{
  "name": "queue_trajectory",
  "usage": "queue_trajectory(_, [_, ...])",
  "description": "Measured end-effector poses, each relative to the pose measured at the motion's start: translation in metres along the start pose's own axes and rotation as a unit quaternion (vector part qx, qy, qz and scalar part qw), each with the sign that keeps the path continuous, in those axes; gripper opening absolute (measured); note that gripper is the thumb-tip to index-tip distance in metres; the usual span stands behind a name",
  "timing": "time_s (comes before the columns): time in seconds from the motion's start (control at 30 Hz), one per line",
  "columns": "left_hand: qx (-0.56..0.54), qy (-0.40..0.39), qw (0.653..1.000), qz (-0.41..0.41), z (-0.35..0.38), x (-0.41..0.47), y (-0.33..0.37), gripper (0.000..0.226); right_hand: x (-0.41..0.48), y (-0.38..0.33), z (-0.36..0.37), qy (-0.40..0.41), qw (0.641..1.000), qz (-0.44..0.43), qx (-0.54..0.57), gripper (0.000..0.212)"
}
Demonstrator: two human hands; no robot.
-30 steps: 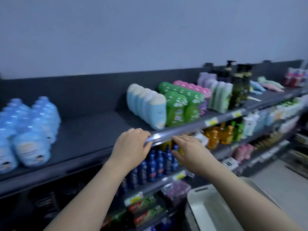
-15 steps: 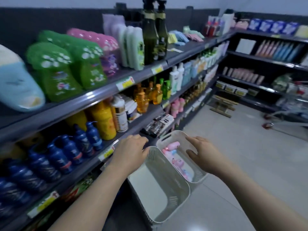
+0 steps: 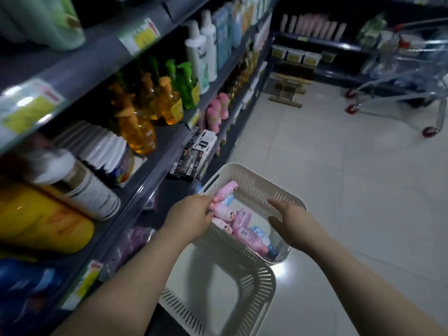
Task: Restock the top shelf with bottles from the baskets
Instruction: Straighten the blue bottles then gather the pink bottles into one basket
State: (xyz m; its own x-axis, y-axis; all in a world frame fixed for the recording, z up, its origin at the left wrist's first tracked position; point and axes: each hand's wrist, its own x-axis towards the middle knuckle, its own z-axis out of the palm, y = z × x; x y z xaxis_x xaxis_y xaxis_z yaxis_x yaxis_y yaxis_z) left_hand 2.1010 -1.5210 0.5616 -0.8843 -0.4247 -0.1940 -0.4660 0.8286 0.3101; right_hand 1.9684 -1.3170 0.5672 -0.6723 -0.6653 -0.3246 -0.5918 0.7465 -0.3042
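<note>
the left hand (image 3: pixel 191 215) curls round one end of a pink bottle (image 3: pixel 226 190) in the far basket (image 3: pixel 257 169); the right hand (image 3: pixel 289 218) hovers spread, empty. that end-grip may slip.

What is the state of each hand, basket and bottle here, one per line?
left hand, fingers curled round a pink bottle
pink bottle, tilted, lower end in the left hand
right hand, open, fingers spread over the far basket
far basket, holds pink and blue bottles lying down
near basket, upright, no bottle visible inside
</note>
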Motion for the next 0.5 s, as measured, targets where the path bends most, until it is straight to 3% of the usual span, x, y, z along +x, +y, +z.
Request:
queue_trajectory(0.33, [-0.01,-0.13,0.991,-0.013,0.127,0.131,-0.032,0.025,0.103,0.062,0.105,-0.055,0.996,0.059,0.032,0.049])
queue_trajectory(0.5, [-0.012,-0.162,0.986,-0.043,0.191,0.179,-0.046,0.042,0.152,0.099,0.149,-0.099,0.993,0.06,0.02,0.05])
